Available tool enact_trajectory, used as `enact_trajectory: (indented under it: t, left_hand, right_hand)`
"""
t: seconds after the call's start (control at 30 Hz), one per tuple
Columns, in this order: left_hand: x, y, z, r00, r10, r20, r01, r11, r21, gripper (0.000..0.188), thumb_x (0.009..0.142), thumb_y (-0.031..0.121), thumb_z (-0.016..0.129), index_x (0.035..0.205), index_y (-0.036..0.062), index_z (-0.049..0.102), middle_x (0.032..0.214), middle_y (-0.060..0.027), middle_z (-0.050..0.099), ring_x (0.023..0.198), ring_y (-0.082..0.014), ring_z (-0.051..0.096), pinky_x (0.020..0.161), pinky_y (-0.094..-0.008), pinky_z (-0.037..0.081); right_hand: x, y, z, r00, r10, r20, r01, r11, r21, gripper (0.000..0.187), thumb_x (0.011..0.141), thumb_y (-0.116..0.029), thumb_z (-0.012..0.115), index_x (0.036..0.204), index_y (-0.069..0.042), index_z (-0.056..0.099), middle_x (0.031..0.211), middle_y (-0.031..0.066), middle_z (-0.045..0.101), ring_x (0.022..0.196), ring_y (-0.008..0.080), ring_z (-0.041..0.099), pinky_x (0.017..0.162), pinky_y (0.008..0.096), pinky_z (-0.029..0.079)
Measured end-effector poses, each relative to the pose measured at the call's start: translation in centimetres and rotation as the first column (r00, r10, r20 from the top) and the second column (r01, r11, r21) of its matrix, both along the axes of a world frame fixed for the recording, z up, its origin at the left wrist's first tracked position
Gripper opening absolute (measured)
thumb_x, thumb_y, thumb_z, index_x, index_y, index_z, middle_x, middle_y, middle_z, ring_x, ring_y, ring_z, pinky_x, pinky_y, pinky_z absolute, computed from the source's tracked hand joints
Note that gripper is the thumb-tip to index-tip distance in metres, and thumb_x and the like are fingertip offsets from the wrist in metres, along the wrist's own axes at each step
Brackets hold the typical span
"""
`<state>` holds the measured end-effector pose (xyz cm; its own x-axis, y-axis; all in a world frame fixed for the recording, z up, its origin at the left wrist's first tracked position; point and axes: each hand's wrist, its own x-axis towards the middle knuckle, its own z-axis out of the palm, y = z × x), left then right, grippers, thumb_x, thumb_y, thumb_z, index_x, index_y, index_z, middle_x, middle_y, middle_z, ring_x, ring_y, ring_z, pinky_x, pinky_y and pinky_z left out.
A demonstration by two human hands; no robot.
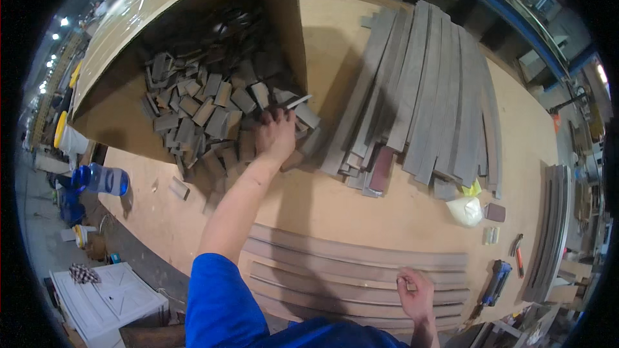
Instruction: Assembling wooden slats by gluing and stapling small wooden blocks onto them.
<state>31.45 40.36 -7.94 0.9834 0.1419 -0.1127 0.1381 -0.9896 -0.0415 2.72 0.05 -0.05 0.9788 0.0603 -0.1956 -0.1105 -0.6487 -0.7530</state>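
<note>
My left hand (276, 134) reaches into a heap of small grey-brown wood blocks (216, 106) spilling from a cardboard box (116, 125) lying on its side. Its fingers are bent and slightly apart over the blocks at the heap's right edge; the thumb is hidden. Near the front edge of the workbench, my right hand (416, 291) hovers over or rests on long grey-brown wood strips (361, 277) laid side by side. Its fingers are curled toward the thumb, and I cannot make out anything in them.
Long grey slats (425, 90) are stacked right of the box. Nearby are a white bag (465, 211), a dark red sanding block (382, 169), a hammer (518, 255) and a blue-black tool (496, 283). A blue water bottle (106, 179) stands at the bench's left edge.
</note>
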Motion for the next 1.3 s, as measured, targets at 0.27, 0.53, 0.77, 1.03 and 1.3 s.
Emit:
enact_trajectory:
  t: [0.27,0.53,0.77,1.03,1.3]
  left_hand:
    - [-0.3,1.0,-3.8,0.994,-0.031,0.101,0.024,0.997,0.07,0.048,0.094,0.015,0.063,0.139,0.0253,0.053,0.141,-0.0083,0.048,0.134,-0.0395,0.046,0.091,-0.0591,0.056]
    - [1.8,2.9,1.3,0.983,0.145,0.11,-0.14,0.989,-0.049,0.054,0.092,0.008,0.064,0.142,0.0241,0.054,0.146,-0.0149,0.053,0.118,-0.0394,0.063,0.089,-0.0487,0.059]
    - [-4.9,3.5,2.7,0.842,0.488,0.23,0.114,0.256,-0.96,0.055,0.09,0.003,0.064,0.144,0.0053,0.053,0.13,-0.0112,0.065,0.114,-0.024,0.065,0.097,-0.0377,0.055]
    - [-19.3,-18.9,3.0,0.912,-0.209,-0.352,-0.403,-0.309,-0.861,0.045,0.099,0.015,0.069,0.142,0.0088,0.056,0.13,-0.0034,0.061,0.122,-0.0173,0.057,0.103,-0.0352,0.05]
    - [-16.4,-21.5,-3.3,0.966,-0.132,-0.223,-0.227,-0.015,-0.974,0.034,0.099,0.01,0.059,0.133,0.0069,0.064,0.127,-0.0049,0.065,0.122,-0.0183,0.056,0.103,-0.0343,0.047]
  right_hand:
    - [1.5,0.1,0.5,0.997,0.064,0.033,-0.065,0.998,0.018,0.027,0.087,0.0,0.07,0.114,-0.005,0.073,0.091,0.0101,0.073,0.085,0.0226,0.071,0.079,0.0338,0.057]
    - [-1.6,-2.1,-0.8,0.999,-0.04,0.023,0.039,0.997,0.061,0.025,0.086,0.001,0.071,0.111,-0.003,0.073,0.089,0.0107,0.073,0.081,0.0218,0.071,0.075,0.0326,0.057]
    - [-2.6,-3.9,-2.8,0.979,-0.204,-0.003,0.201,0.965,0.168,0.019,0.089,0.001,0.069,0.108,-0.001,0.072,0.093,0.0091,0.073,0.084,0.0174,0.069,0.077,0.03,0.056]
    - [4.7,2.1,-3.3,0.932,-0.213,-0.293,0.353,0.711,0.607,0.043,0.095,-0.001,0.065,0.137,-0.005,0.057,0.111,0.0063,0.069,0.081,0.0132,0.065,0.069,0.0279,0.053]
    - [10.0,-2.0,-5.7,0.931,-0.239,-0.275,0.32,0.898,0.303,0.041,0.095,-0.001,0.064,0.135,-0.009,0.056,0.108,0.0089,0.067,0.084,0.0173,0.067,0.069,0.0327,0.056]
